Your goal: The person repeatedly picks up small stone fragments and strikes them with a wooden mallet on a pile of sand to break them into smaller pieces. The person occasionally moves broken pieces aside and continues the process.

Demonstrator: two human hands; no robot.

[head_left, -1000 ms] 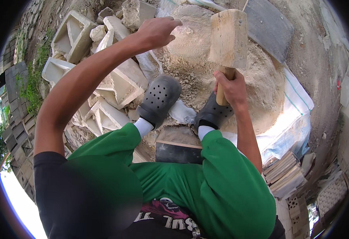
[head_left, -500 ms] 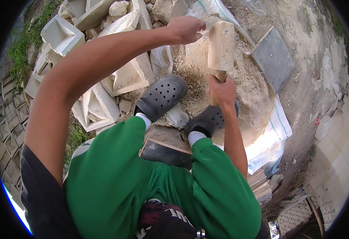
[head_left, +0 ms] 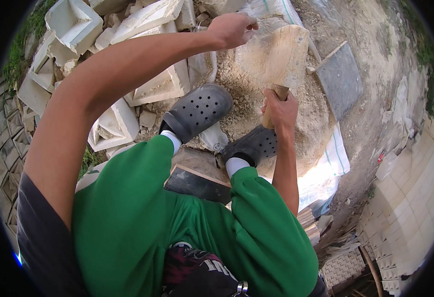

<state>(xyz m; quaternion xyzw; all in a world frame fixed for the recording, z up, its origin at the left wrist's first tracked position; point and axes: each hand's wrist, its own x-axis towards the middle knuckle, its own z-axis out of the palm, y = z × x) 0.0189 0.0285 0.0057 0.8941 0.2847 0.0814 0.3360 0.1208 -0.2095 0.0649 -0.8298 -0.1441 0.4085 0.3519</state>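
Observation:
My right hand is wrapped round the handle of a wooden mallet. Its blocky, pale head points away from me, above a mound of crumbled, chalky rubble. Beyond my feet, my left hand hovers left of the mallet head, fingers loosely curled and a little apart, with nothing visible in them. Below that hand lies a dusty, pale block, partly hidden by the mallet head; its edges blend into the powder.
Broken white moulded blocks are heaped at the left. A grey square slab leans at the mound's right. White woven sacking shows under the rubble. My dark perforated clogs stand at the mound's near side, before a dark board.
The mallet head has swung a little to the right and is tilted more. My left hand has shifted slightly farther away. The whole view has also shifted a little.

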